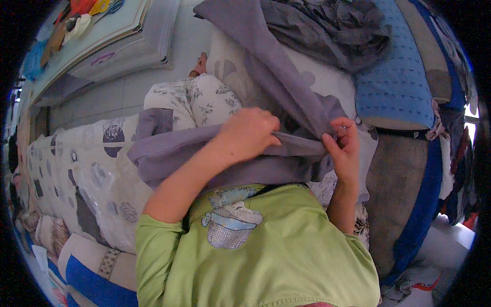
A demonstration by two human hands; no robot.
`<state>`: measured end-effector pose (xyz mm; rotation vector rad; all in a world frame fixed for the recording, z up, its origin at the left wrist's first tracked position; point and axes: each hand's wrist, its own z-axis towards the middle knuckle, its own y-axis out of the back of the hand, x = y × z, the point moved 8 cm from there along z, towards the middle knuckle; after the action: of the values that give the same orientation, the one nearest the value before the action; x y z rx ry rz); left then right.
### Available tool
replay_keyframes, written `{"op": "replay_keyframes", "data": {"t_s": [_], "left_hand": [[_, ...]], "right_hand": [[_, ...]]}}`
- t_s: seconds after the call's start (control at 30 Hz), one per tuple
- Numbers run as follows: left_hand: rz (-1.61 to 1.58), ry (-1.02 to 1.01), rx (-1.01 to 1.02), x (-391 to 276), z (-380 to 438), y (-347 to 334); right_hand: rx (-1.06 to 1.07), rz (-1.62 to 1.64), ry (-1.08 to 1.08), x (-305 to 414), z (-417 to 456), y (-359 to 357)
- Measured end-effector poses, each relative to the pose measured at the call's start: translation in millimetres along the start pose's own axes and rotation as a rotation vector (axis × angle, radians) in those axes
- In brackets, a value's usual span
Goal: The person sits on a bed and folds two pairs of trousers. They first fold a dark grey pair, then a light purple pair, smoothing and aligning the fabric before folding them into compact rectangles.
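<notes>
A grey-purple cloth garment [172, 147] lies across my lap, with one long part stretching away toward the top of the view. My left hand [251, 130] reaches over it, fingers curled on a folded edge near the middle. To the right, my right hand [344, 144] pinches the same garment between thumb and fingers at the end of that edge. Dark inner cloth shows in the gap between the two layers. The tips of my left fingers are partly hidden by the hand and the fabric.
I sit on a sofa with a patterned cover [126, 176]. A dark grey garment [326, 34] lies crumpled ahead, beside a blue patterned cushion [395, 76]. A low table [115, 50] holding several items stands at upper left. Clothes [462, 165] hang at far right.
</notes>
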<state>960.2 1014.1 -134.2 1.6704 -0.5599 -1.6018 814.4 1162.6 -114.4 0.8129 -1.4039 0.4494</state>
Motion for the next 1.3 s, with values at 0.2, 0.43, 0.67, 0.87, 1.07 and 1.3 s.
{"op": "replay_keyframes", "data": {"t_s": [0.2,0.43,0.67,0.87,1.07,1.3], "left_hand": [[0.201,0.011,-0.031,31.5,-3.7,26.2],[-0.051,0.119,-0.213,41.7,-8.4,36.9],[-0.175,0.09,-0.083,38.7,-30.6,33.0],[-0.086,0.289,-0.071,62.4,-93.2,55.9],[0.016,0.34,-0.194,92.3,-136.0,94.1],[0.047,0.473,-0.139,126.3,-163.3,107.7]], "right_hand": [[0.26,-0.587,0.167,28.6,-2.1,-15.5],[0.326,-0.783,0.305,39.7,-12.3,-30.2],[0.023,-0.622,0.327,41.8,6.5,17.6],[-0.179,-0.594,0.419,56.1,24.2,82.5],[-0.367,-0.412,0.222,78.2,5.3,129.7],[-0.497,0.01,0.241,82.4,-30.4,226.2]]}}
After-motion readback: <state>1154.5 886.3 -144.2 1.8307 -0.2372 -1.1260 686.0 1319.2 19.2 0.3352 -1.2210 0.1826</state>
